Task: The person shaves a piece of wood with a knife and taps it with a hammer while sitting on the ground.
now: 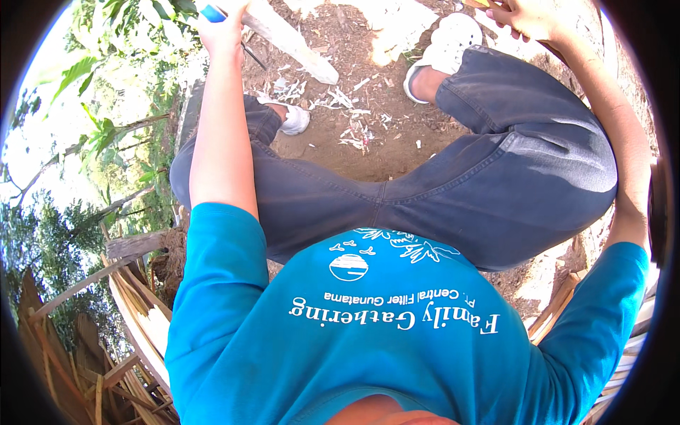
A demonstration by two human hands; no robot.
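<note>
My left hand (222,30) is at the upper left, closed round a blue-handled tool (212,13) whose kind I cannot make out. A thin dark rod (253,57) shows just below that hand. Right beside it, a long pale piece of wood (294,44) slants down toward the ground. My right hand (528,18) is at the upper right, beyond my knee, partly cut off by the picture's edge. Its fingers are curled, and a small yellowish thing (478,3) shows at the fingertips, too little of it to name.
Pale shavings (354,127) are scattered over the brown soil (375,159) between my feet in white shoes (452,44). Wooden strips and boards (138,304) stand at the lower left, with leafy plants (99,134) above. More slats (556,312) lie behind my right arm.
</note>
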